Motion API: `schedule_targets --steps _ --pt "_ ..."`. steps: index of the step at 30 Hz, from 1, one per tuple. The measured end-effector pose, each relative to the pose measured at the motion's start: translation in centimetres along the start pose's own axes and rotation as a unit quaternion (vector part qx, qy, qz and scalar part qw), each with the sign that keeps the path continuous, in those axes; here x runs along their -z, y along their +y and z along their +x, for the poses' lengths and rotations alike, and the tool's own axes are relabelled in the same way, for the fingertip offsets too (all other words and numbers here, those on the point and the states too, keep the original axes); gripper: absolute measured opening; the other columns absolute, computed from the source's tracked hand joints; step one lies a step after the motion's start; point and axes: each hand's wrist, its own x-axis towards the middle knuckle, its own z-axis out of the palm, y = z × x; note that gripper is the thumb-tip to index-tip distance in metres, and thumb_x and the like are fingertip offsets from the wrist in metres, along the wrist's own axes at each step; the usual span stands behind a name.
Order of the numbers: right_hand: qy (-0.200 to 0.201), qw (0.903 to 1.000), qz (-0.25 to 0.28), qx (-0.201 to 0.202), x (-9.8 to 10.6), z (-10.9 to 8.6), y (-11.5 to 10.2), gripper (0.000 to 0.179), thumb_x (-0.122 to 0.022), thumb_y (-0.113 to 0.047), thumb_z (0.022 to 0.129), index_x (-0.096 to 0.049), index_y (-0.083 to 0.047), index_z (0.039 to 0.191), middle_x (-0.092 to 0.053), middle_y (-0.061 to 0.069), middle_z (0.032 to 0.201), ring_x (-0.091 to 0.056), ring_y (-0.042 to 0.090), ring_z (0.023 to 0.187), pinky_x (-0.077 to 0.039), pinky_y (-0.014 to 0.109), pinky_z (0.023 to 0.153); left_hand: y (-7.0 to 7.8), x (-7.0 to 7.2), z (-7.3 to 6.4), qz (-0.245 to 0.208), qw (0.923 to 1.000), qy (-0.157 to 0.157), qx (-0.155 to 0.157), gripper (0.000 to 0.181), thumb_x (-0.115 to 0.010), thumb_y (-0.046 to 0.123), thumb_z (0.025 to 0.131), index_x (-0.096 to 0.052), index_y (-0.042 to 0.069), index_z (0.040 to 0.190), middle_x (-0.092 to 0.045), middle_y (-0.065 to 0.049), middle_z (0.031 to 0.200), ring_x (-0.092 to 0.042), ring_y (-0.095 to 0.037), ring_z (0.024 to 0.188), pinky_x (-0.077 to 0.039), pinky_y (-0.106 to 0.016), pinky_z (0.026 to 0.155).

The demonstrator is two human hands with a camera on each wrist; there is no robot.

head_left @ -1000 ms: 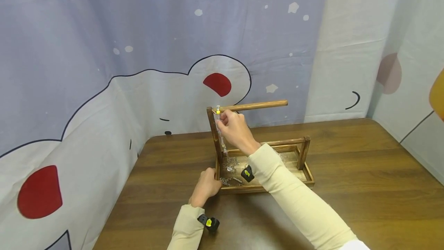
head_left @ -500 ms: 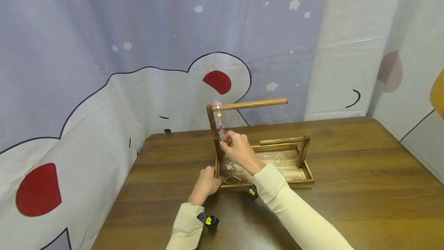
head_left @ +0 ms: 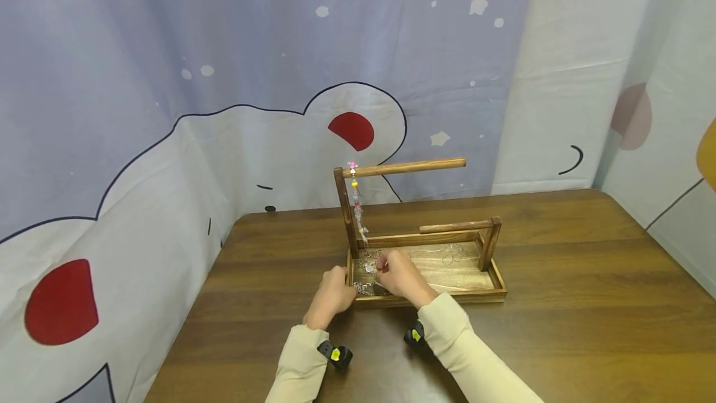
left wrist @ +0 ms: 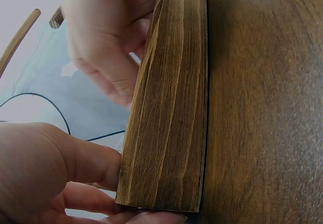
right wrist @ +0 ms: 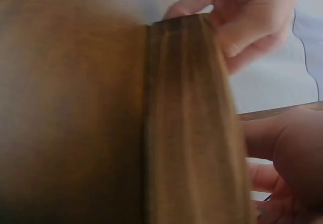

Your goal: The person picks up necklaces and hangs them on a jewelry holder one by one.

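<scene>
My left hand (head_left: 331, 294) grips the near left corner of a wooden jewelry stand's tray (head_left: 447, 296), thumb on one side and fingers round the end in the left wrist view. My right hand (head_left: 404, 275) is down inside the tray, its bent fingertips at a heap of silver chains (head_left: 366, 288) with a pale pendant (head_left: 369, 268). Whether those fingers pinch a chain I cannot tell. A colourful beaded strand (head_left: 357, 198) with a pink top piece hangs from the left end of the upper bar (head_left: 414, 166). In the right wrist view the tray's front wall (right wrist: 192, 118) hides the fingertips.
At the tray's right a shorter post (head_left: 489, 245) carries a low bar (head_left: 453, 227). Thin hoops (head_left: 452, 256) lie in the tray's right half. Brown tabletop (head_left: 559, 266) surrounds the stand, with a printed curtain (head_left: 268, 160) behind it.
My right hand has let go of the beaded strand at the upper bar and come down into the tray by the chains. The strand now hangs freely. My left hand stays on the tray corner.
</scene>
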Motion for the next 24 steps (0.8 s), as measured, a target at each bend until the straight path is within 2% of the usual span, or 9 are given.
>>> schedule_targets --steps 3,8,16,20,24 --pt "-0.013 0.9998 -0.008 -0.009 -0.61 -0.62 0.65 0.006 -0.067 -0.005 0.072 -0.062 -0.006 0.075 -0.059 0.002 0.069 -0.052 0.012 0.06 -0.043 0.027 0.057 0.07 0.06 -0.09 -0.004 1.0 -0.003 0.005 0.009 -0.058 -0.002 0.067 -0.059 0.003 0.074 -0.051 -0.006 0.067 -0.045 -0.02 0.059 -0.037 -0.03 0.051" --pt "-0.013 0.9995 -0.021 -0.02 -0.95 -1.12 0.9 0.011 -0.07 -0.008 0.072 -0.06 -0.011 0.069 -0.055 -0.002 0.063 -0.049 0.013 0.056 -0.04 0.028 0.054 0.18 0.07 -0.11 -0.01 0.9998 -0.011 0.014 0.008 -0.058 -0.002 0.07 -0.059 0.002 0.077 -0.049 -0.006 0.067 -0.045 -0.019 0.059 -0.036 -0.029 0.05" --pt "-0.008 0.9986 -0.049 -0.02 -0.96 -0.91 1.19 0.015 -0.059 -0.001 0.066 -0.057 -0.015 0.063 -0.053 -0.004 0.062 -0.048 0.013 0.058 -0.039 0.027 0.053 0.32 0.18 -0.01 -0.006 1.0 -0.003 0.005 0.009 -0.057 -0.003 0.068 -0.059 0.002 0.075 -0.05 -0.006 0.066 -0.045 -0.019 0.058 -0.036 -0.029 0.05" --pt "-0.025 0.9973 -0.065 -0.024 -1.02 -0.92 1.11 0.022 -0.051 0.001 0.065 -0.046 -0.018 0.055 -0.041 -0.006 0.054 -0.038 0.01 0.05 -0.031 0.025 0.045 0.36 0.18 -0.03 -0.004 1.0 -0.003 0.004 0.009 -0.057 -0.003 0.068 -0.059 0.001 0.076 -0.05 -0.006 0.066 -0.045 -0.019 0.058 -0.036 -0.029 0.05" --pt "-0.039 0.9963 -0.075 -0.018 -1.13 -0.97 1.13 0.025 -0.046 0.002 0.062 -0.036 -0.019 0.052 -0.032 -0.006 0.052 -0.031 0.01 0.047 -0.025 0.025 0.043 0.28 0.11 -0.1 -0.006 1.0 -0.001 -0.002 0.008 -0.057 -0.003 0.067 -0.057 0.003 0.073 -0.049 -0.005 0.065 -0.044 -0.019 0.058 -0.036 -0.029 0.049"
